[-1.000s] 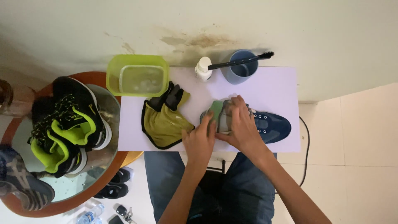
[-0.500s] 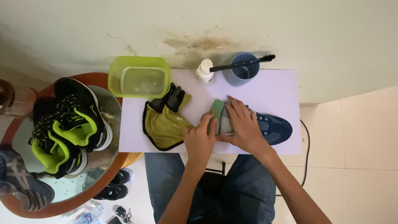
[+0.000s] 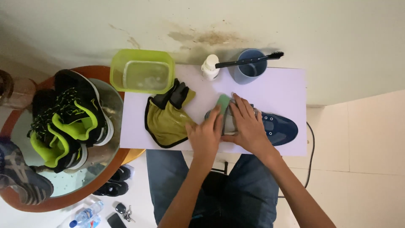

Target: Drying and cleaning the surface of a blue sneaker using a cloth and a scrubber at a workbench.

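The dark blue sneaker [image 3: 270, 126] lies on its side on the white surface [image 3: 291, 84], toe pointing away from the yellow-green cloth [image 3: 166, 120] and heel end hidden under both hands. A green sponge [image 3: 222, 102] sits at the heel end. Compared with a second ago, the sponge has slid a little farther out past the fingertips, and the left hand [image 3: 206, 135] has shifted up over the heel, so the wiping stroke appears to be moving along the rear of the shoe. The left hand's fingers are laid nearly flat, pressing on the sponge and shoe rather than curled round them. The right hand [image 3: 247, 124] spreads open across the middle of the sneaker, holding it down; whether its fingers hook the far edge I cannot tell.

Beyond the sneaker stand a small white bottle [image 3: 210, 66] and a blue cup [image 3: 249, 66] with a black brush [image 3: 249, 61] across it. Past the cloth sits a lime-green tub [image 3: 142, 71], and farther still a round glass-topped table [image 3: 105, 105] carrying black-and-lime trainers [image 3: 69, 120].
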